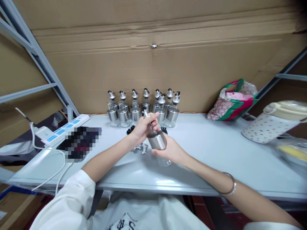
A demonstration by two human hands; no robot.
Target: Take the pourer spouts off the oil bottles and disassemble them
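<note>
Tilted over the front of the table is a glass oil bottle (157, 140) with a brushed-metal band. Around its body my right hand (174, 147) is wrapped. Higher up, my left hand (145, 127) closes on the pour spout at the bottle's neck; its fingers partly hide the spout. Below my left wrist lie grey spout pieces (142, 148). Small black parts (130, 129) sit just behind my left forearm, and more black pieces (164, 130) are behind the bottle. Beyond my hands stand several similar bottles (123, 115), some with spouts fitted and some with open necks.
A white power strip (67, 127) and a blurred-out dark object (81, 143) lie at the left, with white cables. On the right are a patterned bag (233, 102), a spotted thermos jug (271, 124) and a bowl (294, 153). Cardboard (134, 64) backs the table.
</note>
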